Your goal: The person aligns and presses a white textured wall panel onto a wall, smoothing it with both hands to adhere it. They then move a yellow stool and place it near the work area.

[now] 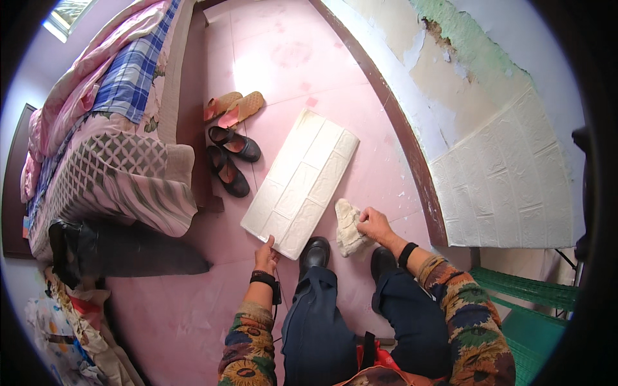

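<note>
One white panel (301, 183), moulded in a brick pattern, is lying at a slant on the pink tiled floor (187, 302), just ahead of the wearer's dark shoes (315, 253). From my end of the feed I'm seeing the left hand (265, 258) touching its near edge, thumb resting on top — the fingers are partly hiding, so I cannot tell whether it is gripping or only steadying. The right hand (375, 226) is closing on a crumpled off-white cloth (347, 226), pinching it beside the panel, near its right edge.

Farther out, black shoes (243, 149) and tan slippers (243, 109) are sitting left of the panel, by a bed carrying a blue plaid cloth (132, 77) and a patterned cover (138, 154). To the right, the wall (444, 83) is shedding paint above a white brick-patterned covering (508, 180), and green mesh (528, 283) is stretching below that. I'm checking for lettering — prints on the bundle (58, 328) at lower left are showing too small to read.
</note>
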`<state>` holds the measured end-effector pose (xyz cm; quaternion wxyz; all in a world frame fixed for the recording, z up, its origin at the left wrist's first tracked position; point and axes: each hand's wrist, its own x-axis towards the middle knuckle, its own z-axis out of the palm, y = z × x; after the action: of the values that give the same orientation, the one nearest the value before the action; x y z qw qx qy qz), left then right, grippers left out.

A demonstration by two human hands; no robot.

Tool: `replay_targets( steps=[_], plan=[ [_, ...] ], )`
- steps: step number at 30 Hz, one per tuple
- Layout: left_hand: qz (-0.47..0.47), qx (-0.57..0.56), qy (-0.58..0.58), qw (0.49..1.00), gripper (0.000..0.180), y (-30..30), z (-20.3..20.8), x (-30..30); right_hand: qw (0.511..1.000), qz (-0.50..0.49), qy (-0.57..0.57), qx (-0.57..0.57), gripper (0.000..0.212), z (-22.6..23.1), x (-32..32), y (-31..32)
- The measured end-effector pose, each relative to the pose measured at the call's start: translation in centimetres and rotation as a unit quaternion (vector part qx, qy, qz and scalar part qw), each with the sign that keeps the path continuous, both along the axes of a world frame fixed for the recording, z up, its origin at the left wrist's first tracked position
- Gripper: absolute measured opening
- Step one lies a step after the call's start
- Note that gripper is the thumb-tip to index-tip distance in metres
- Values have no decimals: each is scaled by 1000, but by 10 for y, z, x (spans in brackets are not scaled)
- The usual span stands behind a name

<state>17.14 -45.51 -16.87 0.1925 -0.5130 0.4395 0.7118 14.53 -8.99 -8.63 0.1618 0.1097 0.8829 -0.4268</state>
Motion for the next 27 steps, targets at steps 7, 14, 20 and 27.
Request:
replay_targets(
  steps=[7,14,20,27],
  plan=[
    [-21,141,163,976,16,25,28,-9,951,-76,-156,-256,16,-17,7,-24],
    [-61,-5,68,996,58,50,29,-36,979,4,-144,-147,33,-21,15,-38],
    [-71,15,14,997,83,42,-11,-39,956,-39,-188,-224,35,-21,15,-27],
    [-86,48,44,994,80,59,-12,-46,978,-16,-149,-148,30,18,4,7]
  ],
)
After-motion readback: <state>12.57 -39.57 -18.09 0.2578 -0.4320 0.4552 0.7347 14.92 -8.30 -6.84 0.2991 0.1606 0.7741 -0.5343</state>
